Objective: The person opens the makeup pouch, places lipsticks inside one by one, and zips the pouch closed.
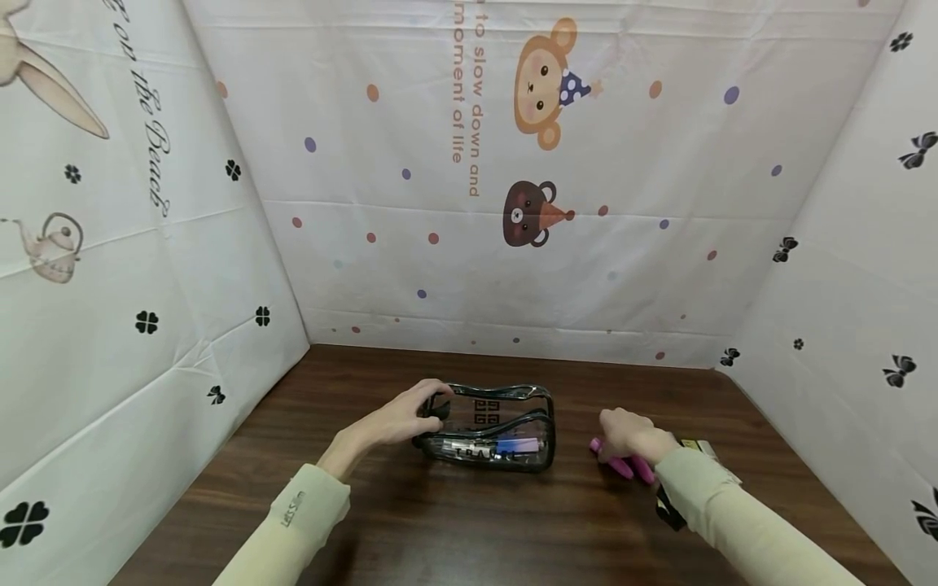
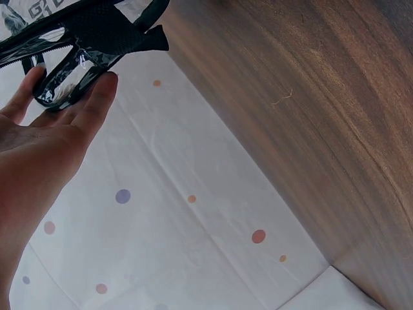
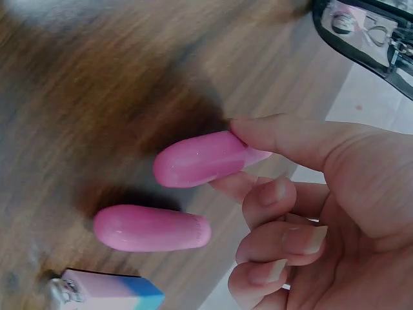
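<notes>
A clear zip pouch [image 1: 487, 466] with black trim lies on the wooden table, a blue-violet item [image 1: 517, 445] and other slim items showing inside it. My left hand [image 1: 407, 413] grips the left end of the pouch, thumb in front and fingers at the upper edge. In the left wrist view, fingertips [image 2: 103, 87] reach round the pouch's black-edged end. To the right, my right hand [image 1: 632, 435] pinches a pink round-ended, capsule-like piece [image 3: 200, 159] between thumb and forefinger, close over the table. A second pink piece [image 3: 151, 228] of like shape lies beside it.
A small pink-and-blue box-like item [image 3: 113, 289] lies near the second pink piece. Partly under the right sleeve in the head view are a yellowish item [image 1: 699, 448] and a black item [image 1: 668, 511]. Printed white cloth walls [image 1: 469, 268] enclose the table's back and sides.
</notes>
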Tool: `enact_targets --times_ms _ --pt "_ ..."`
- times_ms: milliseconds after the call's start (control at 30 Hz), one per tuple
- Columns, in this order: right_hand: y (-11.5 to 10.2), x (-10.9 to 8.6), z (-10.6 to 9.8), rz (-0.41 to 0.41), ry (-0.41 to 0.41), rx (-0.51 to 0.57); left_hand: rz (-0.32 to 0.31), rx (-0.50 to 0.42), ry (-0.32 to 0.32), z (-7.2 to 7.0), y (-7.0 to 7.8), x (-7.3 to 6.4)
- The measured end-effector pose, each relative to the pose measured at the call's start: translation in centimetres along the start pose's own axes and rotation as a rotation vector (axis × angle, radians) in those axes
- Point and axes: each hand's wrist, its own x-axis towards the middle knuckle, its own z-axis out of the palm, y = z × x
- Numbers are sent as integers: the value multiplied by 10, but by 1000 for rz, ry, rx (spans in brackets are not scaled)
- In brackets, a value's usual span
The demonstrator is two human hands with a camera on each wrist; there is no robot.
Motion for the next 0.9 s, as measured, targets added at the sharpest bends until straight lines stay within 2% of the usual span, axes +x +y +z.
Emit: enact_targets --times_ms 200,367,633,900 --pt "-6 -1 -16 -27 26 32 2 1 5 0 0 0" --pt "-14 -1 -31 -45 25 30 -2 8 10 -1 0 -1" --pt "-24 1 -48 -61 65 6 0 12 7 -1 2 -1" --pt "-36 2 -68 -88 49 4 0 15 0 -1 1 0"
